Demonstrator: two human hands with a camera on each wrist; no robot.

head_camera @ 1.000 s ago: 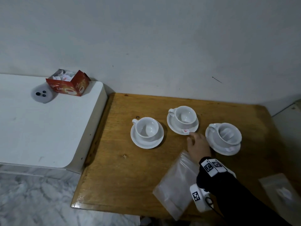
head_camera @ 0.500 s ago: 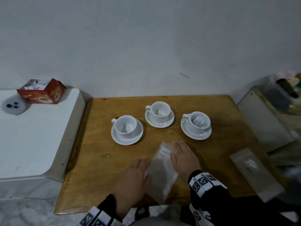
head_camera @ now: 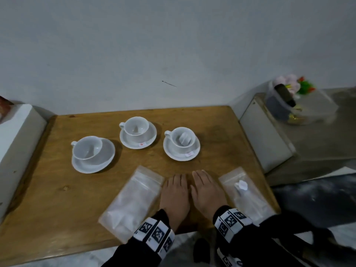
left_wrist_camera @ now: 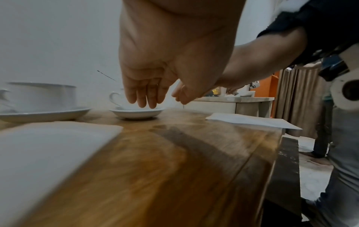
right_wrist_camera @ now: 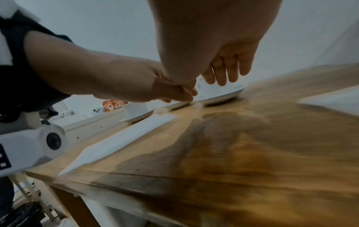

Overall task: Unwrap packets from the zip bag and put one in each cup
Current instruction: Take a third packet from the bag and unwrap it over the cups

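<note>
Three white cups on saucers stand on the wooden table (head_camera: 57,199): the left cup (head_camera: 87,148), the middle cup (head_camera: 136,126) and the right cup (head_camera: 182,138), which has a white packet in it. Small tags lie on the middle and right saucers. A flat zip bag (head_camera: 134,199) lies left of my hands. A second zip bag (head_camera: 244,193) with a small white piece inside lies to their right. My left hand (head_camera: 174,189) and right hand (head_camera: 207,187) are side by side between the bags, fingers straight, holding nothing. The wrist views show the left hand (left_wrist_camera: 145,95) and right hand (right_wrist_camera: 223,73) just above the wood.
A white counter (head_camera: 17,135) borders the table on the left, with a red box (right_wrist_camera: 113,106) on it. A grey cabinet (head_camera: 269,141) with a clear container (head_camera: 285,105) of small items stands on the right. The table's front edge runs under my wrists.
Both hands have come off the left zip bag and now lie together to its right. The head view has swung right, so the second bag is closer in view.
</note>
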